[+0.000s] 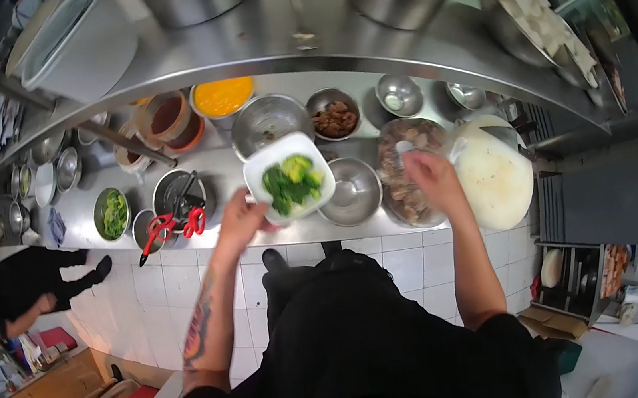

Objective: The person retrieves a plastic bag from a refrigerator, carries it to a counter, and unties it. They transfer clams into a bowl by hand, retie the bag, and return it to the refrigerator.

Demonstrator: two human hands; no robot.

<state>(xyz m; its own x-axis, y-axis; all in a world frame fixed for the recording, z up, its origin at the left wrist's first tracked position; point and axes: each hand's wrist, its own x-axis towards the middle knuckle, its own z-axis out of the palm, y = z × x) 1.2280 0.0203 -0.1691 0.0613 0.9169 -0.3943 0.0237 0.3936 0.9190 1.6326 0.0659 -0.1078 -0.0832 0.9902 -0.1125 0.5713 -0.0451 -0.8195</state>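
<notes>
My left hand [241, 220] grips the near left edge of a white square bowl [253, 177], which is tilted a little over the counter. Green leaves and broccoli [294, 182] lie inside it. Over a clear plastic bag of brownish meat pieces [406, 202], my right hand [432, 176] has its fingers drawn together. A small pale thing [405, 146] shows at those fingertips, too blurred to name. Between the hands stands a steel bowl [352, 192], partly behind the white one. To the right of the bag is a round cutting board [496, 184] with a cleaver-like blade [501, 136] on it.
Red-handled scissors [170, 228] rest across bowls on the left. Behind stand bowls of yellow food [223, 96] and brown pieces [335, 119]. A steel shelf [300, 56] overhangs the counter, carrying pots and a white bucket [86, 52]. Another person [21, 290] is at far left.
</notes>
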